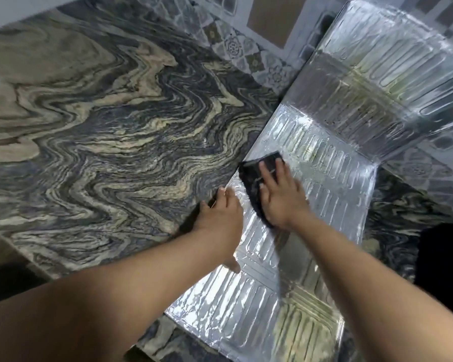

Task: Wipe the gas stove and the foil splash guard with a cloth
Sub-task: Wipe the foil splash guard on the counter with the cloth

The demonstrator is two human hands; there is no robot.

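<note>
cloth (256, 184) lies flat under right hand (280, 199) on foil splash guard (324, 178).

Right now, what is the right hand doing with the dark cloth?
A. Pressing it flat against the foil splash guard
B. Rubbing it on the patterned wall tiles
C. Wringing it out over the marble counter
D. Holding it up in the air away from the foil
A: the right hand lies spread over the dark cloth, which rests on the foil splash guard, while the left hand steadies the guard's edge.

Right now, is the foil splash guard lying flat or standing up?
Mostly flat: the foil splash guard lies on the countertop, far panels bent upward. The right hand presses a dark cloth on it.
</note>
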